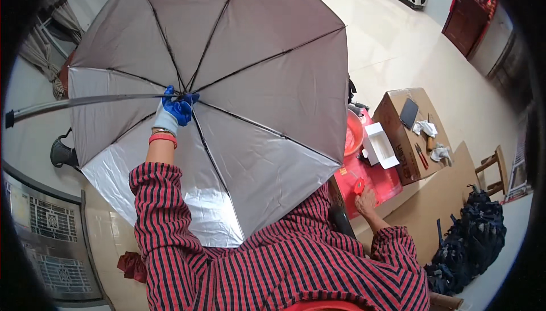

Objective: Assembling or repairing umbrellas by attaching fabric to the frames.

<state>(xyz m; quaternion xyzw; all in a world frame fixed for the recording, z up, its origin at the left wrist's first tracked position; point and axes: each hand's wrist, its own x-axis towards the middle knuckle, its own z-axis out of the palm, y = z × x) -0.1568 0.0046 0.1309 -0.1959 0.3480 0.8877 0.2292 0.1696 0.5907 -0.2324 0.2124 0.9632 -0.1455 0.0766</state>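
Note:
A large open umbrella [273, 89], silver-grey inside with dark ribs, fills the left and middle of the view. Its metal shaft [85, 101] points out to the left and ends in a dark tip. My left hand [177, 110], in a blue and white glove, is closed round the umbrella's shaft at the hub, where the ribs meet. On the right, over a red tabletop [392, 184], my bare right hand [367, 202] has its fingers closed at a small red round object [359, 186]. The exact kind of that object is too small to tell.
An open white box [382, 146] and a red basin [352, 133] stand on the red tabletop. Behind, a cardboard box [405, 140] bears a phone [408, 113], red-handled pliers [421, 156] and crumpled white gloves. Dark bags [472, 237] and a wooden chair [493, 171] are at right.

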